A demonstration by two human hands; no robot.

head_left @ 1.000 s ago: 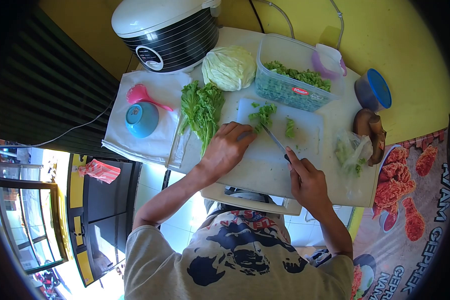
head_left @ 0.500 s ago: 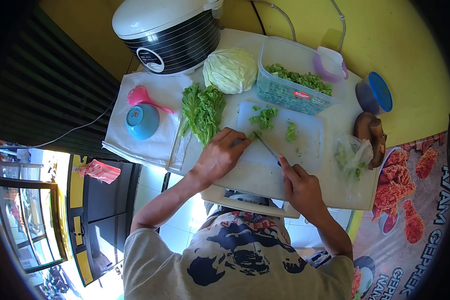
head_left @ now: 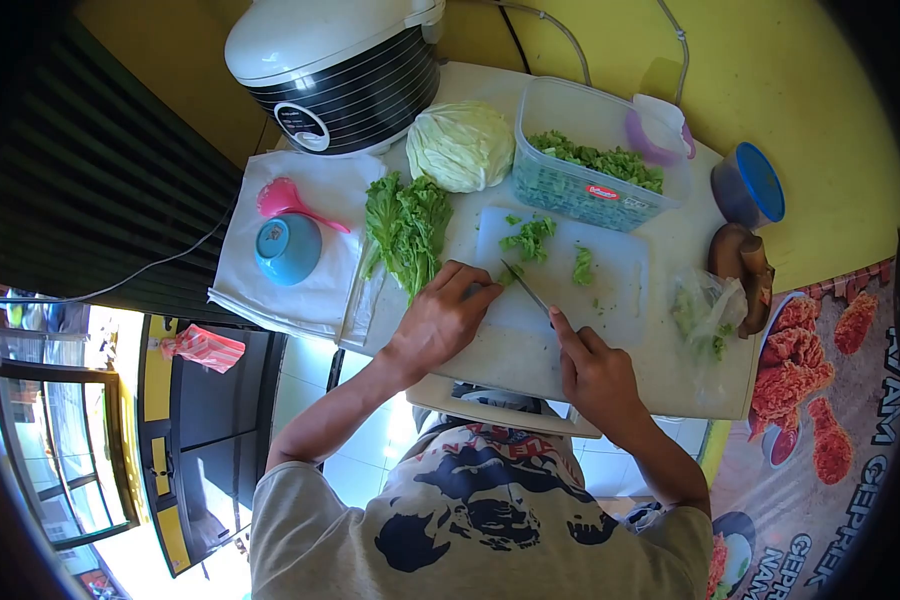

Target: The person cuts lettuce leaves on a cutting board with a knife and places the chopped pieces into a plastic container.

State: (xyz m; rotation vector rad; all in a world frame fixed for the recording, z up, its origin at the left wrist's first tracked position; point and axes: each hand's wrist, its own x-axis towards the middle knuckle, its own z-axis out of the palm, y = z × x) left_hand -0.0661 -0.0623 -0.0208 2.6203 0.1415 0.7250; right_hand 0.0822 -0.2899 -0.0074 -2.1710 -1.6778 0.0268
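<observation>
My right hand (head_left: 602, 378) is wrapped round the handle of a knife (head_left: 530, 290), its index finger stretched along the top. The blade points up and left over the white cutting board (head_left: 620, 290). Close to the tip, my left hand (head_left: 440, 318) has its fingers pinched on a small piece of lettuce (head_left: 513, 273), mostly hidden by the fingers. Cut lettuce (head_left: 530, 238) lies on the board beyond the blade, with a smaller bit (head_left: 583, 265) to its right. A leafy lettuce bunch (head_left: 407, 225) rests just beyond my left hand.
A cabbage (head_left: 460, 145) and a clear tub (head_left: 600, 200) of chopped greens stand behind the board. To the left are a blue bowl (head_left: 288, 250), a pink ladle (head_left: 280, 197) and a rice cooker (head_left: 345, 95). At right are a plastic bag (head_left: 705, 315) and a blue-lidded container (head_left: 748, 185).
The knife blade has moved slightly up and left, and its tip now shows above the lettuce piece. My left hand keeps its pinch in nearly the same spot.
</observation>
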